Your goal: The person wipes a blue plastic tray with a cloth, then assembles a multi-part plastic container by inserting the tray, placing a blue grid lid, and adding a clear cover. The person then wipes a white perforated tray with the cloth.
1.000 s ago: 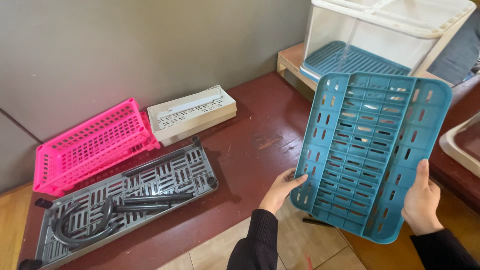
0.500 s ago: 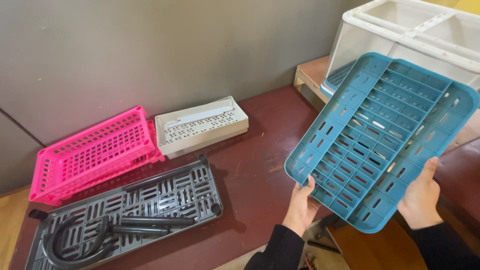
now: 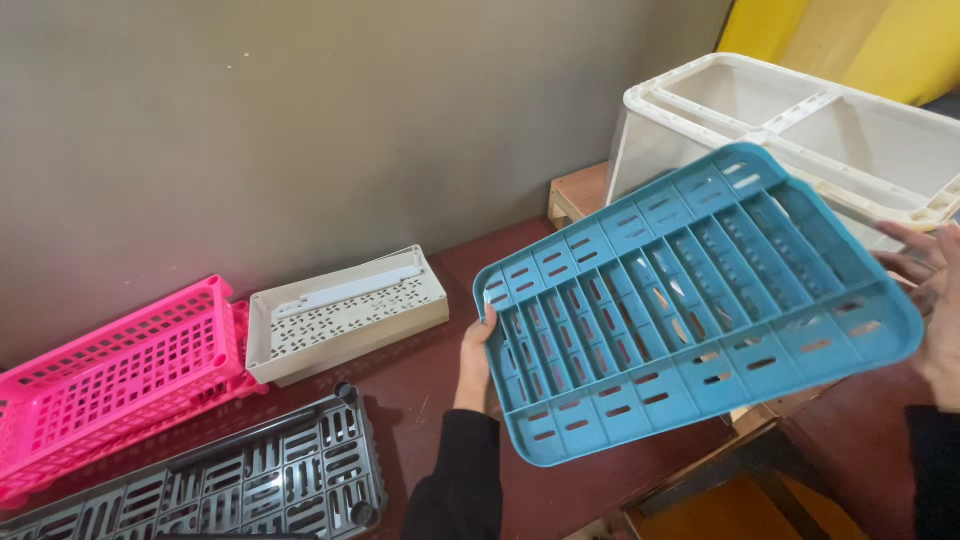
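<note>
Two hands, blue tray, white bin behind

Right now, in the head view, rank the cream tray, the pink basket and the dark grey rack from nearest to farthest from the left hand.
1. Cream tray: against the wall, just left of the left hand.
2. Dark grey rack: lower left, at the table's front.
3. Pink basket: far left, beyond the cream tray.

The frame edge cuts off the right hand and grey tray.
</note>
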